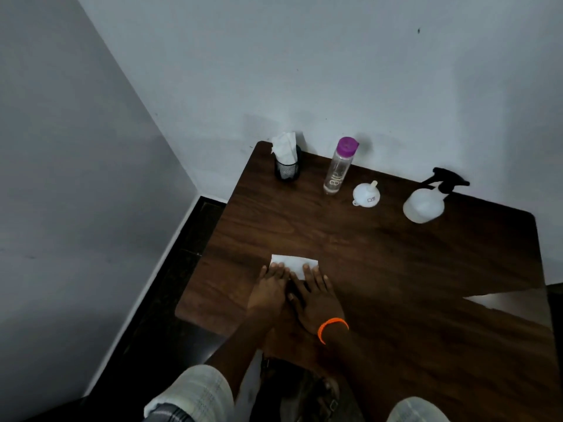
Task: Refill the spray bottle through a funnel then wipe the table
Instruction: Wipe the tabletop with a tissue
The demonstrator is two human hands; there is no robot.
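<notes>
A folded white tissue lies flat on the dark wooden table, left of its middle. My left hand and my right hand, which has an orange band at the wrist, both press on its near edge with flat fingers, side by side. Along the back stand a translucent spray bottle with a black trigger head at the right, a white funnel lying mouth down, and a clear water bottle with a purple cap.
A black mesh cup holding white tissues stands at the table's back left corner. White walls close in behind and to the left. The table's left edge drops to a dark floor.
</notes>
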